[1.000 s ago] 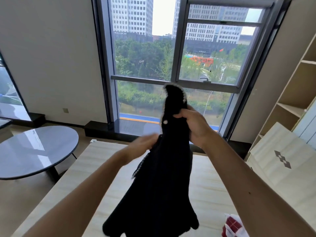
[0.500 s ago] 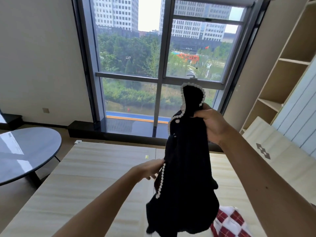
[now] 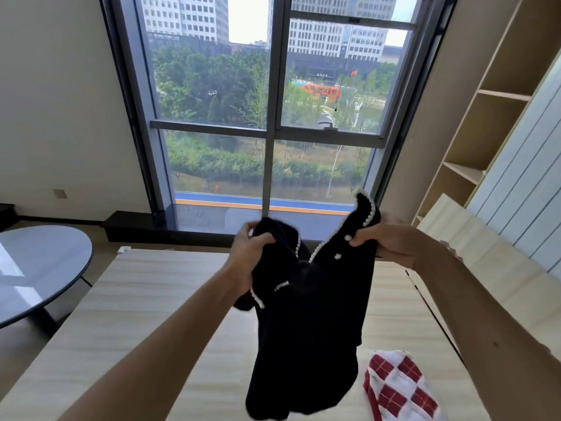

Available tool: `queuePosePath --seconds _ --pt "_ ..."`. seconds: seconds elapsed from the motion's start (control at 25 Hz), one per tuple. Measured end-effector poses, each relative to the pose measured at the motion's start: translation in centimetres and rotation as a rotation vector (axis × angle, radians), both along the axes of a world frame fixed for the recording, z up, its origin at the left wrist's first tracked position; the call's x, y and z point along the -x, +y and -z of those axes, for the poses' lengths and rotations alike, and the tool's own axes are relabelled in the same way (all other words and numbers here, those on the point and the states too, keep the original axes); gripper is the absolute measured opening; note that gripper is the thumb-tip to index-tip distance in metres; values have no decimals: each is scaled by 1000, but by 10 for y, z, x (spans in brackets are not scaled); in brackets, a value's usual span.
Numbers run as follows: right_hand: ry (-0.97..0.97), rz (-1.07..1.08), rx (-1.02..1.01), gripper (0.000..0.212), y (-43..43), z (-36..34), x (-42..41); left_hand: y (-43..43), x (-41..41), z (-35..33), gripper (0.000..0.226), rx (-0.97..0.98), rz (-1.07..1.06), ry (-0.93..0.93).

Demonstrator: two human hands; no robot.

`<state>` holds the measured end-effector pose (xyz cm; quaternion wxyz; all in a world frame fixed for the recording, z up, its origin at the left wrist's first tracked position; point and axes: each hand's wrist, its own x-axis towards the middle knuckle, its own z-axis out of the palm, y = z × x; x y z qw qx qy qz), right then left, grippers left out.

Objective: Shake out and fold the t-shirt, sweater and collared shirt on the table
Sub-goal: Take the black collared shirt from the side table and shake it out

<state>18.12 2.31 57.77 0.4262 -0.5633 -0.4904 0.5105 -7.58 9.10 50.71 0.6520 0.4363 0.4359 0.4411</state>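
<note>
Both hands grip the black pearl-trimmed sweater point(image 3: 312, 314) at centre frame: left hand point(image 3: 252, 253) fingers point(image 3: 265, 238) bunched round one top edge, right hand point(image 3: 391, 241) pinching the other. Sweater hangs over the desk point(image 3: 151, 299). Red-and-white checked garment point(image 3: 400, 387) lies on the desk, lower right.

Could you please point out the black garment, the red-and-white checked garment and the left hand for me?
black garment point(image 3: 309, 323): head view, on its hanging middle panel.
red-and-white checked garment point(image 3: 400, 385): head view, on its patterned middle.
left hand point(image 3: 249, 253): head view, on the back of the hand.
</note>
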Motion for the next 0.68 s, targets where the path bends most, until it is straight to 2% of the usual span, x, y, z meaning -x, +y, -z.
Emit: queuePosePath --seconds 0.16,0.28,0.36,0.44,0.56,0.68 --pt "114 -101 130 33 3 44 1 -6 19 -57 45 -221 106 -48" --pt "204 -273 182 34 12 76 20 -12 23 -80 34 -375 223 -85" --pt "177 -294 178 43 19 92 44 -15 21 -88 24 -438 295 -108" --pt "71 -224 157 51 29 103 77 -16 19 -92 14 -485 343 -107" --pt "-6 -107 20 49 45 117 126 -15 23 -94 9 -529 327 10" --pt "75 40 -87 37 58 127 155 -11 39 -97 15 -681 225 292"
